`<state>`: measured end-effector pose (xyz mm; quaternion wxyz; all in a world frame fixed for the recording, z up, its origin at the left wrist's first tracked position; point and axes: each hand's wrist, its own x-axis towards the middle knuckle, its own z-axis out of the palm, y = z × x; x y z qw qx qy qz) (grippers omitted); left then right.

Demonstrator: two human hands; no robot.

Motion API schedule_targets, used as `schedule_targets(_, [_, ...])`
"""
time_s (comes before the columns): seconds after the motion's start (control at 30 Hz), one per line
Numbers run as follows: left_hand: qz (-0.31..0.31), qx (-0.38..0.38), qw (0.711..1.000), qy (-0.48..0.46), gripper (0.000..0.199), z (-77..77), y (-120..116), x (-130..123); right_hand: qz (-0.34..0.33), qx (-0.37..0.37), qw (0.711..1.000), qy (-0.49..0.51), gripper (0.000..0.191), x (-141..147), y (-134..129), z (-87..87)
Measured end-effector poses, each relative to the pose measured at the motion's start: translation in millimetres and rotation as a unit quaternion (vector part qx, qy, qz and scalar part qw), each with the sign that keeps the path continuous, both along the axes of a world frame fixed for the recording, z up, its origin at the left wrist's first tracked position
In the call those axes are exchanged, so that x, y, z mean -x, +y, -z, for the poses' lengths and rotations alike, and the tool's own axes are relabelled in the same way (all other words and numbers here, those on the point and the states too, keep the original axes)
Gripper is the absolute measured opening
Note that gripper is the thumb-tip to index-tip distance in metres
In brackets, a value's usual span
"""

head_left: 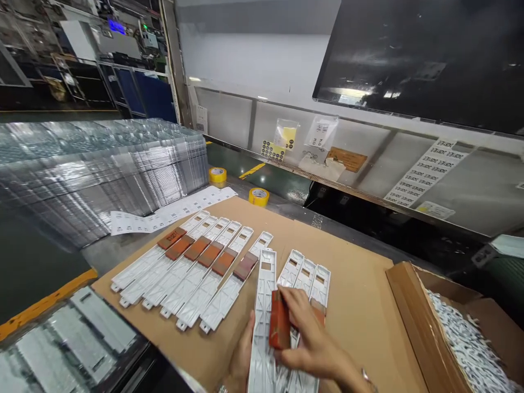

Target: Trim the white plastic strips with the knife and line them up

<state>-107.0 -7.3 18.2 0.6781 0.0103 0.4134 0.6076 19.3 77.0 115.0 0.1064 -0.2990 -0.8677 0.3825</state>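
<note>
My left hand point(240, 355) is wrapped round the left edge of a long white plastic part point(262, 305), raised and tilted above the cardboard. In my right hand point(309, 333), fingers and thumb grip a reddish-brown block point(279, 322), which lies against the right side of that part; whether they touch cannot be told. To the left, several similar white parts point(180, 289) lie side by side, with brown blocks point(196, 248) across them. Three more white parts point(321, 278) lie partly behind my right hand, with another brown block point(318, 311) on them.
Brown cardboard point(360, 305) covers the table. An open carton point(413, 316) of small white pieces stands at right. Two yellow tape rolls point(259, 196) and a printed label strip point(172, 213) lie at the back. Stacked clear plastic trays point(102, 174) stand at left.
</note>
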Motion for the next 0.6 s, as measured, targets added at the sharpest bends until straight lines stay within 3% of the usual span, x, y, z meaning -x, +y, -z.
schedule_targets(0.13, [-0.035, 0.013, 0.995, 0.091, 0.038, -2.0, -10, 5, -0.005, -0.075, 0.997, -0.029, 0.091, 7, -42, 8.4])
schedule_targets(0.4, [-0.039, 0.005, 0.989, 0.142, 0.038, -0.6, -36, 0, 0.024, -0.193, 0.980, -0.052, 0.101, 10, -58, 35.2])
schedule_targets(0.5, [-0.030, -0.090, 0.987, 0.131, 0.046, -5.7, -35, -5, 0.030, -0.229, 0.972, -0.030, 0.111, 10, -61, 44.6])
schedule_targets(0.6, [0.043, -0.210, 0.973, 0.083, 0.050, -13.1, -35, -3, 0.017, -0.267, 0.963, -0.024, 0.112, 3, -64, 51.1])
